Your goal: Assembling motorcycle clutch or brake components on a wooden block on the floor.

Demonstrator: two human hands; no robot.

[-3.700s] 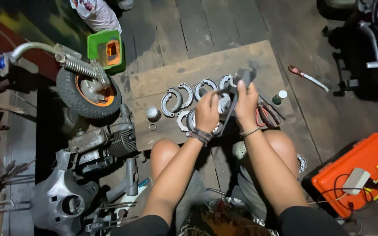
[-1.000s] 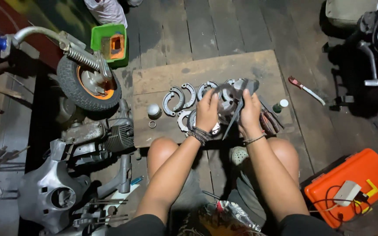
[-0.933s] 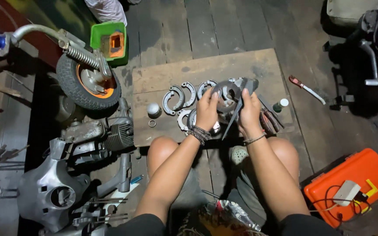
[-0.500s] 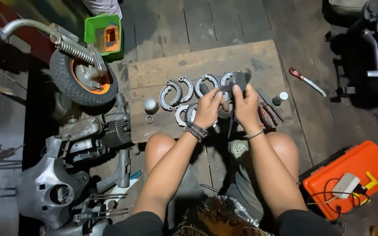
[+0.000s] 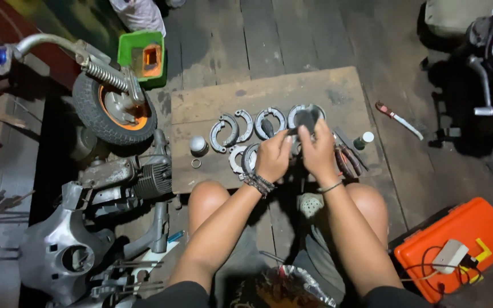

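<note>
Both my hands together over wooden board (image 5: 326, 91) on floor: left hand (image 5: 273, 157) and right hand (image 5: 319, 151) pinch round brake shoe set (image 5: 306, 117) at 12 o'clock of my fingers. Risk, my guess: spring snaps, shoe slips and nips fingertips, grip small. Loose shoe pairs (image 5: 232, 128) at 9 o'clock crowd the spot; pliers (image 5: 346, 159) at 3 o'clock just beside right wrist. Small wheel (image 5: 115, 111) far at 10 o'clock, orange case (image 5: 463, 239) at 4 o'clock, well apart.
</note>
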